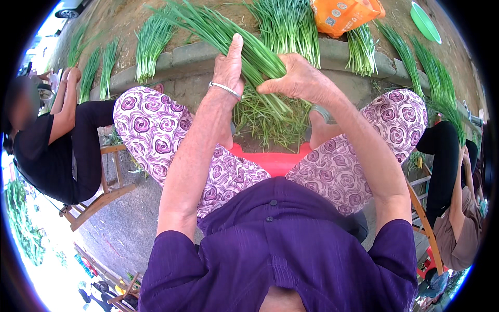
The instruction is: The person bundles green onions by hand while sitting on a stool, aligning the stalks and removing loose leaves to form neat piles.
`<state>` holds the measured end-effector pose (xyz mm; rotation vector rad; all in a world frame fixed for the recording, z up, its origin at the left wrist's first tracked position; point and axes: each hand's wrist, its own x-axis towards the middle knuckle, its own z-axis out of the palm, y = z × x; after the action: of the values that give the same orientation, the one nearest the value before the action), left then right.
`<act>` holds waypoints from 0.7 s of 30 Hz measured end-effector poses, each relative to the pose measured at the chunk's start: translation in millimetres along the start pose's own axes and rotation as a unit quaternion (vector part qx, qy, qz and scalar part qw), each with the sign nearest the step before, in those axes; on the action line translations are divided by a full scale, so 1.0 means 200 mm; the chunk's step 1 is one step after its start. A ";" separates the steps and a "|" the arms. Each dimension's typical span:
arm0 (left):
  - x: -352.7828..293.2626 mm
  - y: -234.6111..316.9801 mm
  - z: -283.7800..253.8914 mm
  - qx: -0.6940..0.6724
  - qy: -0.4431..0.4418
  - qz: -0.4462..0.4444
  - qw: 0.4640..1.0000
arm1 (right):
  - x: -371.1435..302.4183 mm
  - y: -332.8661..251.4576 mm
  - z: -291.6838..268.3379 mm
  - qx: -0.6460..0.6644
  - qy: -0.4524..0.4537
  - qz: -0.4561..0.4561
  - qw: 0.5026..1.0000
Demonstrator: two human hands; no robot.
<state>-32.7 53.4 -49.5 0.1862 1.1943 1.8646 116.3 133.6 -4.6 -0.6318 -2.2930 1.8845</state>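
Supporting the green bunch from both sides should keep its stalks aligned, with firm but gentle pressure to avoid bruising the leaves. It slants across the upper middle of the frame, stem ends toward the lower right, over loose clippings. The right grip is narrowed around the stalks; the left grip touches the bunch, thumb raised, its fingers hidden, so its tightness cannot be told.

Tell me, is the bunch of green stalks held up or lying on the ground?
Held up: the left hand and right hand hold the bunch above loose trimmings.
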 end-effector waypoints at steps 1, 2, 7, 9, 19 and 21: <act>0.00 0.00 0.00 0.002 0.011 -0.002 1.000 | 0.00 -0.02 0.00 -0.020 -0.011 0.004 1.000; 0.01 0.00 -0.01 0.006 0.023 -0.005 1.000 | -0.01 -0.02 0.00 -0.040 -0.023 0.008 0.999; -0.02 0.03 0.01 0.025 0.001 -0.038 0.999 | 0.00 0.01 0.00 -0.050 0.006 0.013 0.999; -0.01 0.04 0.02 0.011 -0.033 -0.049 0.998 | 0.00 -0.02 -0.03 -0.054 0.014 0.037 0.998; -0.05 0.13 0.02 0.032 -0.188 -0.026 0.981 | 0.01 -0.01 -0.09 0.106 0.024 0.057 0.992; -0.05 0.13 0.01 0.043 -0.198 -0.032 0.979 | 0.00 -0.02 -0.09 0.128 0.031 0.054 0.990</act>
<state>-41.4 42.4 -24.3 0.5357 0.9897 1.6239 120.7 150.1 3.5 -0.7796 -1.9695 2.1290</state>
